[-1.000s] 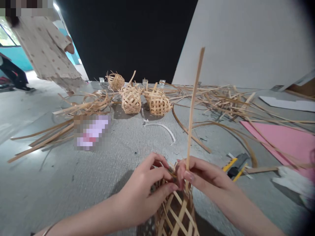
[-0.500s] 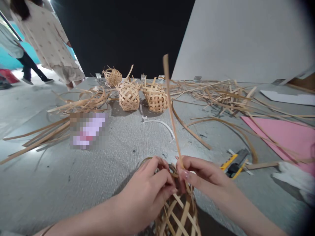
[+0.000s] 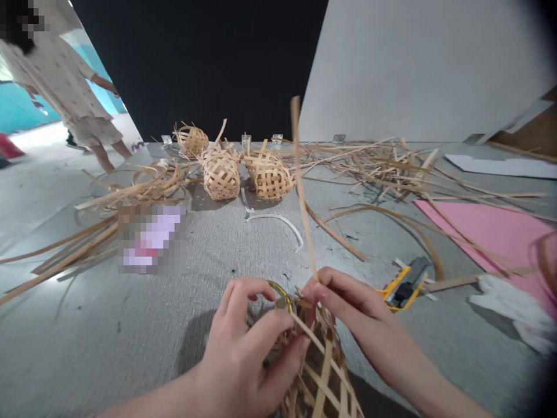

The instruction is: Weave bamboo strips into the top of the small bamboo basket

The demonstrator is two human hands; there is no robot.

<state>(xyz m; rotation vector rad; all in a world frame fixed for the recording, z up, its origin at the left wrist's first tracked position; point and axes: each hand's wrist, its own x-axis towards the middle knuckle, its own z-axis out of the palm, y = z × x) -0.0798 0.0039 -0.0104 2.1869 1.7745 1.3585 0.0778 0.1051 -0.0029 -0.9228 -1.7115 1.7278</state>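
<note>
At the bottom centre is a partly woven bamboo basket (image 3: 324, 371) with an open lattice of strips. My right hand (image 3: 348, 299) pinches a long bamboo strip (image 3: 304, 215) between thumb and fingers at the basket's upper end; the strip sticks up almost straight. My left hand (image 3: 248, 342) curls its fingers and thumb around the left side of the same end, gripping the weave. By its fingertips shows part of a shiny yellow band (image 3: 285, 295); the rest is hidden. Fingers cover much of the basket's rim.
Several woven bamboo baskets (image 3: 221, 177) stand at the back. Loose strips (image 3: 383, 168) lie behind right and left. On the right are a yellow-and-black tool (image 3: 407, 284), pink paper (image 3: 474, 232) and crumpled white tissue (image 3: 513, 307). A person (image 3: 65, 81) stands beyond the far left.
My left fingers have spread wider and shifted left, baring more of the yellow band. My right hand keeps its pinch on the upright strip. The view has turned slightly.
</note>
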